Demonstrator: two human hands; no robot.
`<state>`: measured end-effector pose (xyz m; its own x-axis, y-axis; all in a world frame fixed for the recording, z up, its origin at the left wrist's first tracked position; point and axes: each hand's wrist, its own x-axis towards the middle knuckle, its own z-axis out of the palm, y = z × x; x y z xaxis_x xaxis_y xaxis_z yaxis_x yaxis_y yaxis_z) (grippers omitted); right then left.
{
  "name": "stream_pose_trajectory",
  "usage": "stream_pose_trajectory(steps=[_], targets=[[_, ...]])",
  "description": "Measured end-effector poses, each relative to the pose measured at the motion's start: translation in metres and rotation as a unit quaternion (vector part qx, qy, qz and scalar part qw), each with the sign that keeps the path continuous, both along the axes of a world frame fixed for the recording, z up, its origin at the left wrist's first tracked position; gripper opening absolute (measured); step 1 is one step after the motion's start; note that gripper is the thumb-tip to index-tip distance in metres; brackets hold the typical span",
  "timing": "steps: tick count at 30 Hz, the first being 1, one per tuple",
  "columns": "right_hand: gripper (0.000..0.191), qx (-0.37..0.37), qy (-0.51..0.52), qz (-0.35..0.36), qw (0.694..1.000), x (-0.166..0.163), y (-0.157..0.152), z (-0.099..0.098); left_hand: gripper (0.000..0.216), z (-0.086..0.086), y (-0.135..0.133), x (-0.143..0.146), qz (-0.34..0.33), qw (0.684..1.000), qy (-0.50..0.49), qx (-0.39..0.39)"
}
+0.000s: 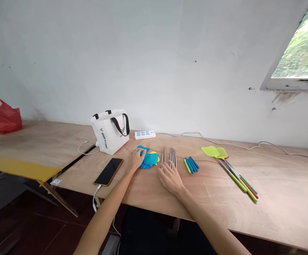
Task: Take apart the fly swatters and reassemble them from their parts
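Head view: the left hand (137, 159) lies over the left edge of a pile of blue mesh swatter heads (150, 161), fingers bent; whether they pinch anything I cannot tell. The right hand (168, 175) is palm-down and loosely spread, its fingers over the near ends of the metal rods (173, 156), not closed round them. Two rods stand out on the left and a tighter group of three or so on the right, all pointing toward the wall (143, 63); the heads overlap too much to count, with lime showing at one side. Just right of the rods lie the loose handles (193, 164), one lime and about four blue, side by side. Farther right are four swatters with their handles on, two lime, one red, one green, two lime heads (209, 151) uppermost. The near edge of the table (281, 184) runs beneath both forearms; tabletop stretches between loose handles and swatters, and more widely beyond them. To the left, one phone (108, 171) sits near that edge; behind stand one white bag (108, 136) and one power strip (145, 134)
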<state>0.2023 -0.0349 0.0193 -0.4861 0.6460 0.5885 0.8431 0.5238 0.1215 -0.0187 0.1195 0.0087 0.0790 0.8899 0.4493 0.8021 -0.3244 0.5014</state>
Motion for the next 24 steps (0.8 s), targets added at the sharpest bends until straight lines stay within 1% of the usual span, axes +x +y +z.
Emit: stream_pose_trajectory(steps=[2, 4, 7, 10, 12, 14, 16, 19, 24], targets=[[0.034, -0.03, 0.016, 0.009, 0.999, -0.021, 0.005, -0.003, 0.041, -0.001, -0.001, 0.001, 0.006, 1.0, 0.0, 0.003], [0.041, -0.063, 0.052, 0.002, 0.997, -0.044, 0.015, -0.007, 0.037, -0.002, -0.001, 0.0, 0.007, 1.0, 0.007, -0.006], [0.053, -0.115, 0.107, -0.057, 0.986, -0.074, 0.032, -0.012, 0.035, -0.002, 0.0, -0.003, 0.003, 1.0, 0.021, -0.022], [0.055, -0.168, 0.124, -0.103, 0.973, -0.092, 0.043, -0.014, 0.044, 0.0, 0.001, -0.006, 0.016, 0.999, 0.023, -0.026], [0.054, -0.184, 0.121, -0.102, 0.97, -0.096, 0.045, -0.014, 0.048, 0.002, 0.002, -0.008, 0.028, 0.999, 0.015, -0.028], [0.049, -0.186, 0.119, -0.088, 0.971, -0.096, 0.044, -0.013, 0.041, 0.002, 0.002, -0.007, 0.029, 0.999, 0.007, -0.031], [0.045, -0.185, 0.116, -0.072, 0.973, -0.093, 0.043, -0.013, 0.031, 0.001, 0.002, -0.006, 0.016, 0.999, 0.002, -0.035], [0.042, -0.186, 0.117, -0.055, 0.974, -0.089, 0.045, -0.014, 0.028, 0.001, 0.002, -0.007, 0.004, 0.999, -0.006, -0.041], [0.04, -0.181, 0.123, -0.013, 0.976, -0.087, 0.056, -0.018, 0.044, 0.003, 0.002, -0.013, 0.046, 0.997, -0.028, -0.047]])
